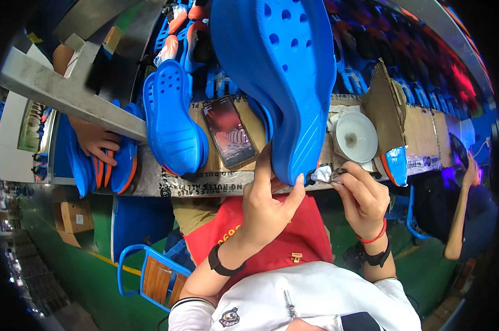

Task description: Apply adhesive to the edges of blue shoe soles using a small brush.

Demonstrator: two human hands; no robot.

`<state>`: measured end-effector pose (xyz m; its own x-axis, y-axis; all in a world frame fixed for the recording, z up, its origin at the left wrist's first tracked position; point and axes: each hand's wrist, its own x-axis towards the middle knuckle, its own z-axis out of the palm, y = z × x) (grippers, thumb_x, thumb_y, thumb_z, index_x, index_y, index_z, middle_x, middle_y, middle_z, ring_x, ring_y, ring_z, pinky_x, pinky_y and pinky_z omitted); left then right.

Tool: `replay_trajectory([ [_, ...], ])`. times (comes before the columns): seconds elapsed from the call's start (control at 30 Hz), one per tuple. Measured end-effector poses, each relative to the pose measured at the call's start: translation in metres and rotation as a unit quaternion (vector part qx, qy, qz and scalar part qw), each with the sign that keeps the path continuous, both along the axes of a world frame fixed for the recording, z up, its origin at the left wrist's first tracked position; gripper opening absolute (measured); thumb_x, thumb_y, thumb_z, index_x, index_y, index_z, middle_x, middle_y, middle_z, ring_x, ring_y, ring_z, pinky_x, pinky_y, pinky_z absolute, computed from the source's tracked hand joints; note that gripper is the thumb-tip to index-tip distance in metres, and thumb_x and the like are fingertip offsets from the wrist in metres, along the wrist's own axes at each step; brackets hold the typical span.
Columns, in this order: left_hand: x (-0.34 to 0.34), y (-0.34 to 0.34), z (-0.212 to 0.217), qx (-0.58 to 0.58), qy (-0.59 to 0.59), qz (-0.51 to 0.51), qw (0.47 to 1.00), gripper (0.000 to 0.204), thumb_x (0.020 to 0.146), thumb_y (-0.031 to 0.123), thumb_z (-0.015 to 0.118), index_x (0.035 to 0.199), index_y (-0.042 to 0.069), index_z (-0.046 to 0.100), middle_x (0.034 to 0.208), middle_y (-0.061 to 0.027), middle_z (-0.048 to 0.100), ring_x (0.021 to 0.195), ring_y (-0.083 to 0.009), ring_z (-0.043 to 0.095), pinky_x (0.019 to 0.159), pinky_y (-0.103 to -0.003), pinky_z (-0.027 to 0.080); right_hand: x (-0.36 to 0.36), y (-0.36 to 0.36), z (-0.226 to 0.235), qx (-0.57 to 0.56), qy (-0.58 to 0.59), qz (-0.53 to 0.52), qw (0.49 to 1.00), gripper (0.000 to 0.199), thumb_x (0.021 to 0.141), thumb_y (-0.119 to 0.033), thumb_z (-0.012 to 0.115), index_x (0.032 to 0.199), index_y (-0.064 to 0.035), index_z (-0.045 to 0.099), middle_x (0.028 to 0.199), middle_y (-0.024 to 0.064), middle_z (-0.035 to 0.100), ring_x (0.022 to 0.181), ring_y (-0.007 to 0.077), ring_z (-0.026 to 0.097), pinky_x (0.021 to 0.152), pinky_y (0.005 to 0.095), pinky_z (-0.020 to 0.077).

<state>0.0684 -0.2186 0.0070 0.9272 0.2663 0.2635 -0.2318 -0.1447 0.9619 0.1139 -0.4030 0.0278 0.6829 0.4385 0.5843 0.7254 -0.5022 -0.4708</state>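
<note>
My left hand grips the heel end of a big blue perforated clog, holding it up with the sole side toward me. My right hand pinches a small grey crumpled cloth or wipe right beside the clog's heel edge. A second blue clog lies on the cardboard-covered bench to the left, next to a dark phone.
A white bowl sits on the bench at right, by a blue and orange shoe piece. Another person's hand rests on stacked blue and orange soles at far left. A second person sits at right. A blue chair stands below.
</note>
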Motion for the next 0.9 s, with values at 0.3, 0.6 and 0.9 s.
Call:
replay_trajectory([
  [0.3,0.002,0.0,-0.002,0.006,0.004,0.002,1.0,0.068,0.083,0.0,0.067,0.139,-0.008,0.029,0.105,-0.022,0.064,0.09,-0.025,0.069,0.076,-0.033,0.057,0.003,0.0,0.0,0.004,0.001,-0.006,1.0,0.021,0.068,0.002,0.077,0.085,-0.0004,0.065,0.092,0.0164,0.067,0.058,0.0247,0.063,0.05,0.0293,0.0492],
  [0.6,0.007,0.002,0.006,0.081,-0.013,0.04,0.996,0.065,0.083,0.005,0.069,0.137,-0.005,0.035,0.099,-0.0192,0.065,0.084,-0.0224,0.069,0.072,-0.033,0.056,0.004,0.006,0.011,0.0,0.004,-0.006,1.0,0.019,0.069,0.0,0.076,0.084,-0.0025,0.065,0.089,0.0145,0.067,0.062,0.0282,0.064,0.052,0.0319,0.0498],
  [0.9,0.021,0.021,0.082,-0.061,-0.043,-0.104,0.992,0.068,0.08,-0.001,0.07,0.124,0.001,0.018,0.115,-0.0212,0.057,0.099,-0.0247,0.065,0.081,-0.034,0.056,-0.006,-0.033,0.032,0.222,-0.12,-0.128,0.959,0.015,0.073,0.002,0.071,0.086,0.002,0.062,0.09,0.0209,0.066,0.073,0.0263,0.065,0.065,0.0312,0.0516],
])
